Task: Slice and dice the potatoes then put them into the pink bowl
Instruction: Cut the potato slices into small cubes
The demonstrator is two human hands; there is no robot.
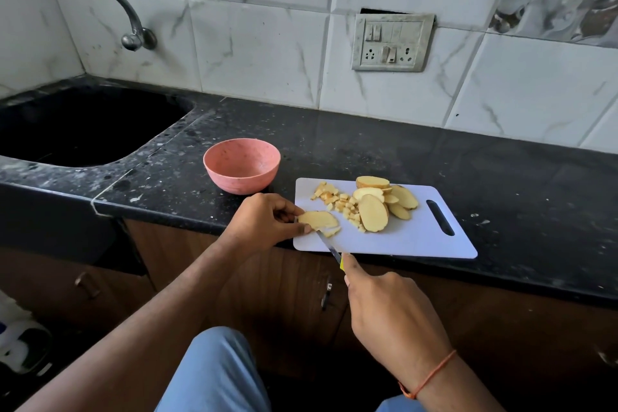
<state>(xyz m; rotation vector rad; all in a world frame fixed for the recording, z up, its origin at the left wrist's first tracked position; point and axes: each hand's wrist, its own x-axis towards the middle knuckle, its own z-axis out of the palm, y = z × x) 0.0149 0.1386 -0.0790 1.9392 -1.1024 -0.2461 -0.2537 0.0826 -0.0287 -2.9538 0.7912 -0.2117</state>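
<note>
Head view: while a slice is being cut, the job looks roughly midway.
Done: diced pieces (337,202) lie on the cutting board (414,237).
Left: whole slices (384,202) beside them on the board; pink bowl (241,164), on the worktop just left of the board, looks empty.
Hands: left hand (267,221) pinches a potato slice (317,220) at the board's left edge; right hand (391,308) grips the knife (329,247).

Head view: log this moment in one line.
left hand holds pale potato slice | right hand grips yellow-handled knife, cutting | pink round bowl empty
</note>
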